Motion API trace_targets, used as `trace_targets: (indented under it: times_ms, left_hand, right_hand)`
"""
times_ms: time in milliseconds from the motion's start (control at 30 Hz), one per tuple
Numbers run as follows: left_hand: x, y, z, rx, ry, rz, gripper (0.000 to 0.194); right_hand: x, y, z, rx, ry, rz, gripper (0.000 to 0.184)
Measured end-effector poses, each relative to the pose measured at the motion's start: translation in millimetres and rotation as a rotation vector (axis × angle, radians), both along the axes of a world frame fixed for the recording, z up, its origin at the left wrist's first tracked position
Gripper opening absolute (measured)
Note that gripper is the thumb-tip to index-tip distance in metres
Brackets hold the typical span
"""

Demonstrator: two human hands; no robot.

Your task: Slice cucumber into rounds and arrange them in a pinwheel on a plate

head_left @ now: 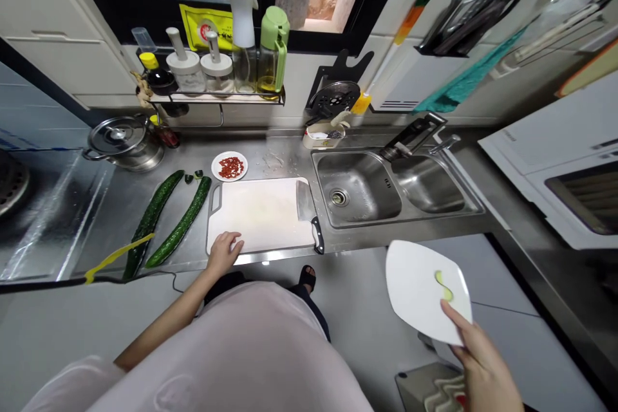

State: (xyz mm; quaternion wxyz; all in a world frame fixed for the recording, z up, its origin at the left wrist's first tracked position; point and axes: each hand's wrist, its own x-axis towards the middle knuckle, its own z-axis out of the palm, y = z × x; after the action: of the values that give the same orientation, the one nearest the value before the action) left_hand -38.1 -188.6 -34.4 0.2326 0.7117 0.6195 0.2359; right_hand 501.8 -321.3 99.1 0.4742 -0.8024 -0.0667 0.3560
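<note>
My right hand [483, 351] grips a white square plate [415, 283] by its near edge, thumb on top, held tilted out over the floor. A green squiggle, which looks like a printed mark, shows near the thumb. My left hand [225, 251] rests at the near left corner of a white cutting board [261, 212], fingers loosely stretched out with nothing in them. A kitchen knife [305, 203] with a black handle lies along the board's right side. Left of the board are two long cucumbers [181, 225] and small cut-off ends [193, 175].
Behind the board sits a small plate [215, 166] of chopped red pieces. A double sink [357, 190] is on the right, a lidded pot [123, 141] at the left. A yellow strip [116, 257] crosses one cucumber. Bottles and jars stand on a wall rack [217, 98].
</note>
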Motion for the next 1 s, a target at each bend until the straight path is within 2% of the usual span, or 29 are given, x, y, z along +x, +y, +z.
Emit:
trace_targets:
  times_ms: [67,133,233,300,400,433,467,533,600,700,733,833,900,1000]
  left_hand:
    - [0.7,0.5,3.2,-0.016,-0.012,0.028,0.032]
    - [10.0,1.8,13.3,-0.071,-0.062,0.063,0.032]
    - [52.1,3.9,46.1,-0.28,-0.325,-0.001,0.039]
    - [97.5,5.4,76.4,-0.437,-0.57,-0.177,0.048]
    - [169.5,9.4,117.1,-0.563,-0.773,-0.566,0.079]
    - [188.9,11.3,126.1,-0.574,-0.785,-0.619,0.085]
    - [204.3,13.2,132.1,-0.558,-0.786,-0.62,0.084]
    - [222.0,16.7,136.4,-0.447,-0.72,-0.537,0.067]
    - [225.1,19.3,133.8,-0.376,-0.68,-0.463,0.058]
    - [217.2,23.4,127.8,-0.334,-0.692,-0.425,0.054]
    - [214.1,25.7,126.5,-0.322,-0.7,-0.417,0.053]
    - [207.0,36.1,124.4,-0.305,-0.728,-0.385,0.051]
    - [203.2,44.6,122.2,-0.317,-0.753,-0.37,0.052]
    - [197.3,55.3,114.2,-0.346,-0.79,-0.348,0.053]
  right_hand:
    - [8.7,23.5,-17.3,-0.099,0.119,-0.015,0.035]
    - [7.3,38.3,-31.6,-0.071,0.174,0.021,0.034]
    - [-15.7,51.6,-51.2,0.04,0.196,0.041,0.034]
    - [-39.6,58.1,-62.9,0.124,0.183,0.044,0.037]
    - [-73.3,65.9,-73.5,0.195,0.194,0.099,0.045]
    - [-81.3,68.4,-74.3,0.209,0.221,0.142,0.05]
    - [-87.2,71.3,-73.4,0.209,0.247,0.194,0.055]
    - [-92.9,79.7,-67.3,0.176,0.241,0.29,0.066]
    - [-93.7,93.3,-56.6,0.135,0.094,0.368,0.078]
    - [-96.8,124.2,-38.8,0.147,-0.452,0.471,0.103]
    - [-100.2,136.1,-34.1,0.143,-0.608,0.521,0.103]
    - [-116.6,170.1,-28.1,0.081,-0.888,0.695,0.092]
    - [-127.7,189.1,-31.9,0.035,-0.967,0.717,0.077]
    - [-133.5,212.6,-48.2,0.018,-0.986,0.695,0.061]
